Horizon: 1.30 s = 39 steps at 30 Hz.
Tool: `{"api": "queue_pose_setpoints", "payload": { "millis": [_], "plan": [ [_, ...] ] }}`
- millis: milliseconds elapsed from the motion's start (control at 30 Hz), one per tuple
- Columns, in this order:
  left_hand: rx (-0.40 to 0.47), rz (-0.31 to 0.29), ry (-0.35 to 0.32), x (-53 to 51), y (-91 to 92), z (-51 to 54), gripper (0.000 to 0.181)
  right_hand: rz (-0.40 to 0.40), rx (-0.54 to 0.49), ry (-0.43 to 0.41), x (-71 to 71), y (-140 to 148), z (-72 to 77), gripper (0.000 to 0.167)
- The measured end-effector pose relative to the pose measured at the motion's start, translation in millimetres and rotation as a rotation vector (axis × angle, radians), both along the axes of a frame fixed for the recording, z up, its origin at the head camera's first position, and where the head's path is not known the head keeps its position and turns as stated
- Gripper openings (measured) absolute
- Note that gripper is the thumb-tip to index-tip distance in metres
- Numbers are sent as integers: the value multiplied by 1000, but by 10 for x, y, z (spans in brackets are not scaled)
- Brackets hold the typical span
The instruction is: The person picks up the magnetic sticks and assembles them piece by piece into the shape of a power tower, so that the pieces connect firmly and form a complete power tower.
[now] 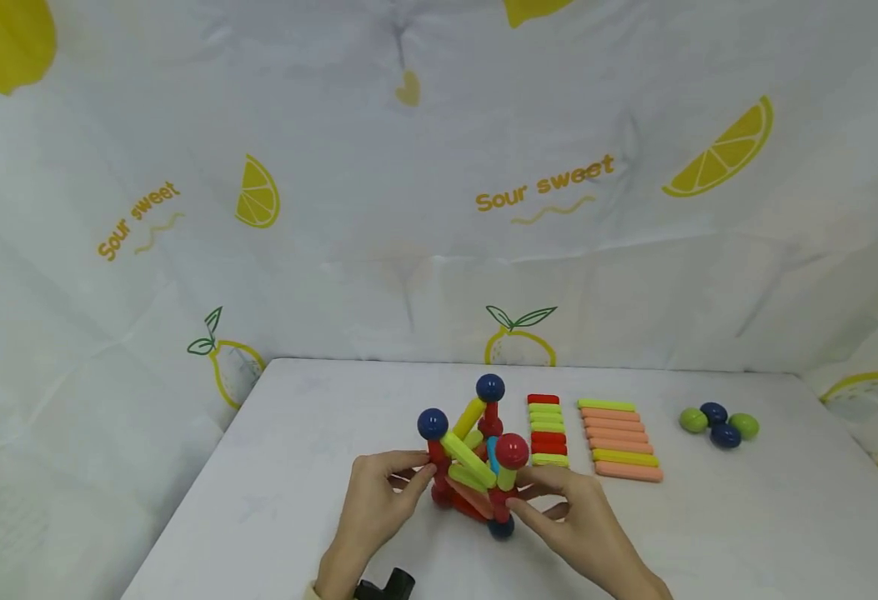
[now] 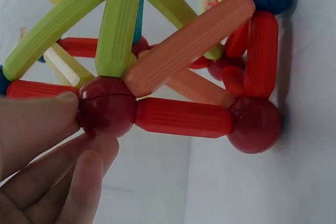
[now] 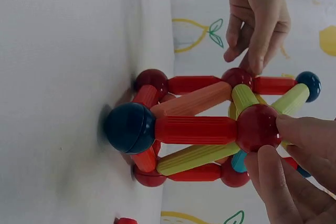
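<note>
- A lattice [image 1: 469, 458] of ridged rods [image 2: 184, 117] and glossy balls [image 1: 490, 387] stands at the head view's lower center.
- The left hand [image 1: 386, 500] pinches a smooth red ball [image 2: 107, 107] between thumb and fingers; the right hand [image 1: 581, 521] similarly grips another red sphere [image 3: 257, 128].
- Straight sticks [image 1: 619, 434] lie in rows, lower right.
</note>
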State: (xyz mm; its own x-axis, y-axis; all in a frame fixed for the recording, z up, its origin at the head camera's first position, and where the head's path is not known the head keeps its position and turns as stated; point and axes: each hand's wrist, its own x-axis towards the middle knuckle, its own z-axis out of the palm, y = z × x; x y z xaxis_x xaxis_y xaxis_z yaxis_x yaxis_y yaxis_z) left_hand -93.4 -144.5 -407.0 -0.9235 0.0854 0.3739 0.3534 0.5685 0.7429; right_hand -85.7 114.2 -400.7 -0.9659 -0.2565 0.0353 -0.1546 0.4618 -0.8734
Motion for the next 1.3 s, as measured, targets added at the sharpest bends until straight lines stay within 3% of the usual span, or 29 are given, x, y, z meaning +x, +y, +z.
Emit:
{"api": "queue_pose_setpoints", "payload": {
  "millis": [67, 200, 300, 500, 600, 700, 833, 900, 967, 1033, 1100, 1200, 1300],
  "plan": [
    [3, -38, -42, -2, -20, -10, 26, 25, -12, 12, 10, -35, -17, 32],
    [-15, -177, -186, -16, -66, -37, 65, 82, -39, 33, 40, -99, -44, 33],
    [-48, -251, -242, -29, -48, -69, 90, 171, -36, 61, 58, -142, -62, 34],
    [-68, -268, -240, -44, 86, -122, 108, 384, 7, 62, 68, -214, -84, 44],
    [-69, -267, -226, -61, 115, -127, 108, 422, 16, 58, 73, -199, -83, 45],
    [-74, -266, -237, -81, 118, -116, 106, 337, 18, 123, 71, -91, -75, 39],
    [-79, -286, -270, -105, 95, -90, 102, 32, 60, 334, 0, 182, -76, 23],
    [-75, -309, -275, -117, 73, -82, 101, -112, 148, 405, -96, 355, -89, 22],
    [-57, -334, -275, -127, 51, -82, 101, -191, 293, 381, -224, 535, -113, 23],
    [-34, -361, -271, -133, 35, -93, 100, -199, 465, 298, -368, 705, -160, 27],
    [-14, -384, -272, -136, 27, -111, 99, -157, 611, 190, -489, 843, -230, 27],
    [0, -408, -280, -143, 17, -127, 97, -117, 687, 101, -581, 970, -348, 23],
    [7, -426, -288, -158, 2, -125, 96, -106, 708, 126, -602, 1021, -427, 17]
  ]
}}
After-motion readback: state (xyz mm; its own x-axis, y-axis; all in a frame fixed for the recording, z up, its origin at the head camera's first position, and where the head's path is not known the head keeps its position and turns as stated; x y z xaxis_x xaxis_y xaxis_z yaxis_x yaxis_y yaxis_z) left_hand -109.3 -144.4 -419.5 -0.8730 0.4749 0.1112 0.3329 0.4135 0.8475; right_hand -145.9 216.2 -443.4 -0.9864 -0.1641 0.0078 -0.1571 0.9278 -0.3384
